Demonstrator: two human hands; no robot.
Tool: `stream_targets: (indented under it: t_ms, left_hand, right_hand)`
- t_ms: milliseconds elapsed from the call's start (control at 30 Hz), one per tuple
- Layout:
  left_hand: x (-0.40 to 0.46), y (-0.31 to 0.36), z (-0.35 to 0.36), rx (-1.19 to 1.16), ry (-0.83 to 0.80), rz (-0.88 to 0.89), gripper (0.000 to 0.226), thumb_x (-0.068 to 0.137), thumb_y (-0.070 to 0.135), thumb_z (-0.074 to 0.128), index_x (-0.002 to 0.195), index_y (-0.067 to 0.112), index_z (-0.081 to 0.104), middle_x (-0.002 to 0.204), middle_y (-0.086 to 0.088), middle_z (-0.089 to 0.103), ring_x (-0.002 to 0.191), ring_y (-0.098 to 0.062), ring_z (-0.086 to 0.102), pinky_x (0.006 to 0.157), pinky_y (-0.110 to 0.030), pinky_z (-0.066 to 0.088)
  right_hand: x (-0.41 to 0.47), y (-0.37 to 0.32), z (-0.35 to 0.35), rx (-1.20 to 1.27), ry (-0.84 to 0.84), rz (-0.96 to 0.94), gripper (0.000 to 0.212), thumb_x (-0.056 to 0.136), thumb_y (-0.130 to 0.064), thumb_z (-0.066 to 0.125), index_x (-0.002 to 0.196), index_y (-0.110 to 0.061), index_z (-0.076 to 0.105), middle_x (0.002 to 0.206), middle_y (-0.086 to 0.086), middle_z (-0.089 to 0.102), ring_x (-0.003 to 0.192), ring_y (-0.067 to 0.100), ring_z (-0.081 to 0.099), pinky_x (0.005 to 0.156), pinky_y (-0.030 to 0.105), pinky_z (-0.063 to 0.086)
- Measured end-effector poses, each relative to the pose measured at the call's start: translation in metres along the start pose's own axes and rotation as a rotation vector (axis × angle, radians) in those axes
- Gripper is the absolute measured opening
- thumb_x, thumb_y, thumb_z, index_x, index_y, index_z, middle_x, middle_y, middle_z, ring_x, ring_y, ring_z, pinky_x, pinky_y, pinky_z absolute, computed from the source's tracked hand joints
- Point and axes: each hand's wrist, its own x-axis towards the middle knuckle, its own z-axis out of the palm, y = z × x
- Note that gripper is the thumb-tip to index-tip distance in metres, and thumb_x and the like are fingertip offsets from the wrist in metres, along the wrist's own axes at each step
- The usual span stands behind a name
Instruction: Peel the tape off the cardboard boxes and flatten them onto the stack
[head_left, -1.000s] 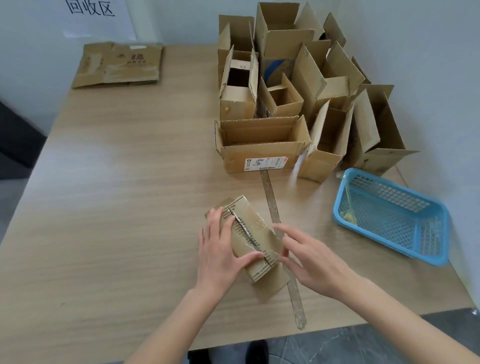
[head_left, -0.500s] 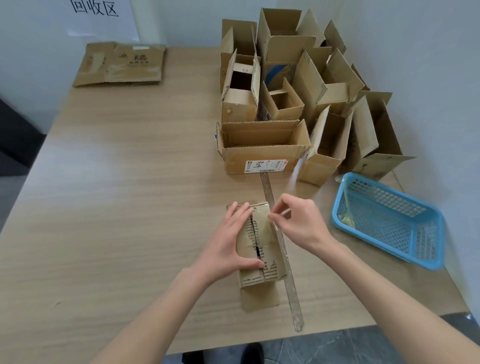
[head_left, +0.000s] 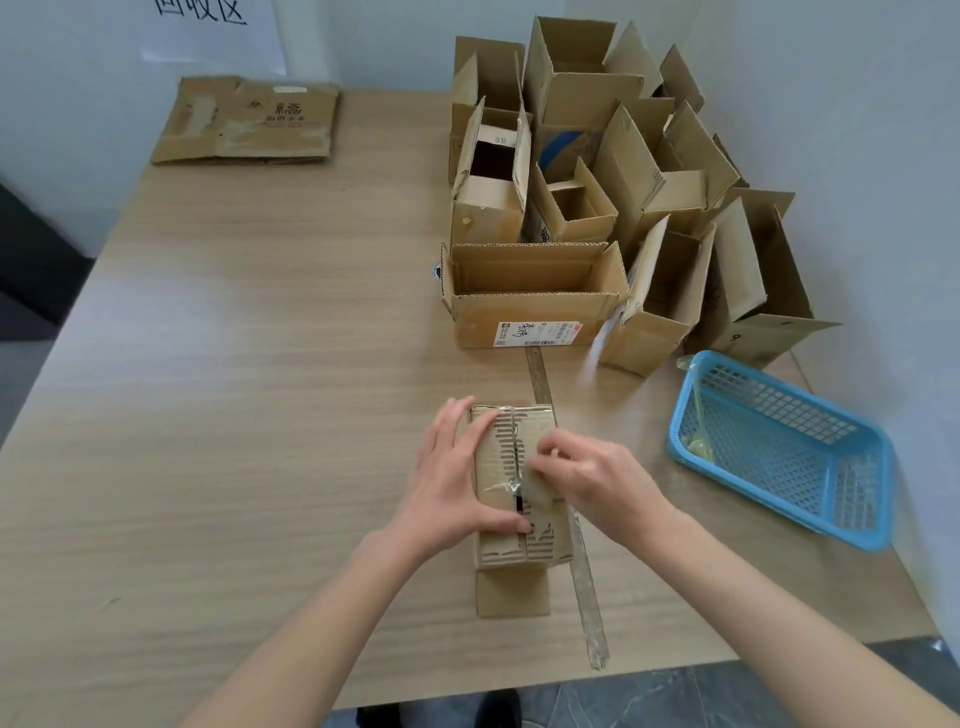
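Observation:
A small cardboard box (head_left: 506, 545) lies near the table's front edge, its torn, taped face up and one flap sticking out toward me. My left hand (head_left: 457, 478) holds the box on its left side, fingers over the top and thumb across the seam. My right hand (head_left: 592, 478) pinches a piece of clear tape (head_left: 524, 480) at the middle of the seam. A long peeled tape strip (head_left: 582, 582) lies on the table along the box's right side. The stack of flattened boxes (head_left: 249, 122) sits at the far left corner.
Several open cardboard boxes (head_left: 535, 296) crowd the far right of the wooden table (head_left: 234, 389). A blue plastic basket (head_left: 784, 447) holding tape scraps stands at the right edge. A paper sign hangs on the wall behind the stack.
The box was turned from a slant to lie straight in front of me. My right hand moved from the box's far end down to mid-seam, lifting tape there.

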Motion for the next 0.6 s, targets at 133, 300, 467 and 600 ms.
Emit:
stream_targets:
  t_ms: [133,300,467,600]
  left_hand:
    - [-0.001,0.0,0.0,-0.063,-0.054,-0.04,0.132,0.047,0.076,0.084,0.157,0.04,0.021,0.163,0.019,0.007,0.152,-0.01,0.013,0.123,-0.044,0.025]
    - [-0.001,-0.003,-0.002,-0.086,-0.107,-0.019,0.129,0.05,0.076,0.083,0.157,0.045,0.019,0.164,0.025,0.003,0.153,-0.007,0.011,0.123,-0.049,0.025]
    - [0.004,0.003,-0.003,-0.056,-0.218,0.01,0.126,0.052,0.072,0.085,0.155,0.055,0.015,0.167,0.021,0.005,0.153,-0.006,0.01,0.125,-0.052,0.017]
    - [0.007,0.003,-0.002,-0.09,-0.258,0.013,0.126,0.052,0.07,0.086,0.154,0.058,0.013,0.168,0.021,0.004,0.153,-0.004,0.009,0.125,-0.052,0.014]
  right_hand:
    - [-0.02,0.006,-0.015,0.096,-0.2,-0.07,0.024,0.088,-0.008,0.075,0.11,-0.018,0.071,0.126,0.005,0.061,0.083,0.027,0.071,0.061,0.043,0.061]
    - [-0.034,0.008,-0.048,0.258,-0.458,0.02,0.041,0.104,-0.044,0.047,0.135,-0.027,0.065,0.158,-0.014,0.039,0.112,0.002,0.062,0.101,0.023,0.048]
    - [-0.026,0.028,-0.087,0.387,-0.356,0.199,0.04,0.088,-0.054,0.067,0.12,-0.032,0.074,0.122,-0.02,0.067,0.109,-0.004,0.063,0.095,0.019,0.051]
    - [-0.019,0.044,-0.109,0.366,-0.1,0.359,0.045,0.084,-0.053,0.064,0.119,-0.026,0.074,0.114,-0.014,0.069,0.101,0.004,0.067,0.091,0.033,0.057]
